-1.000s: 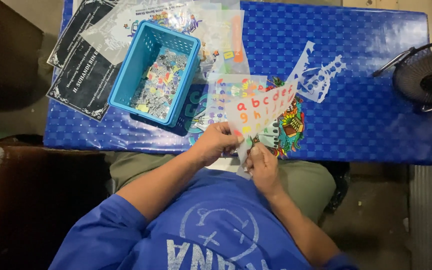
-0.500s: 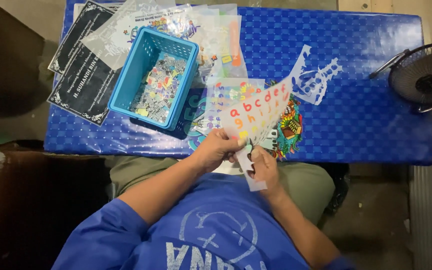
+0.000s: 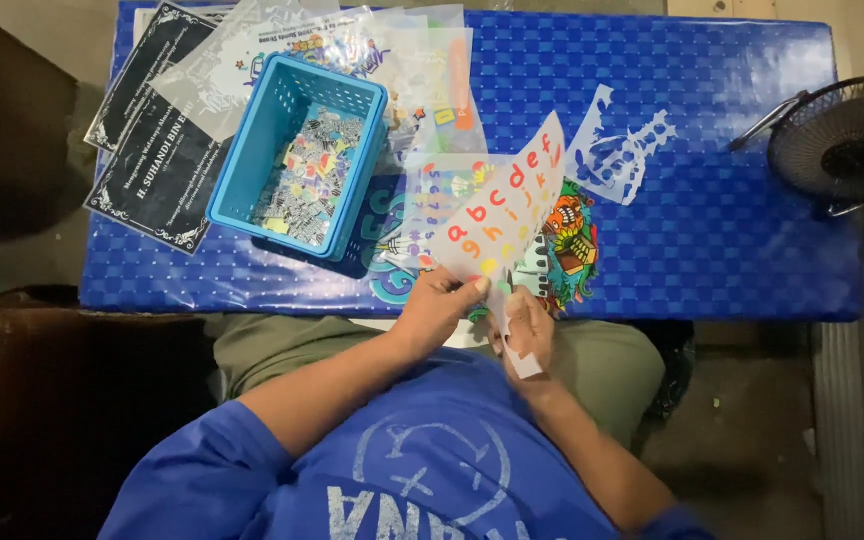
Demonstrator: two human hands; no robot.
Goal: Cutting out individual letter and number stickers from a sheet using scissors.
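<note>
My left hand [image 3: 439, 305] pinches the lower edge of a clear sticker sheet [image 3: 504, 212] printed with coloured letters and numbers, held tilted up over the front edge of the blue table [image 3: 732, 230]. My right hand [image 3: 524, 325] is just right of it, fingers closed on a small white strip [image 3: 522, 358] at the sheet's lower corner. Under the sheet lie more sticker sheets, one with a colourful cartoon picture [image 3: 567, 250].
A light blue plastic basket [image 3: 297, 155] full of small stickers stands at the table's left. Black printed cards [image 3: 157, 160] and clear plastic sleeves [image 3: 392, 60] lie behind it. A white cut-out sheet [image 3: 617, 150] lies at centre right. A black fan [image 3: 847, 140] sits at the right edge.
The letter sheet has been tilted up further and shifted slightly right. My right hand has pulled the white strip downwards, away from the sheet.
</note>
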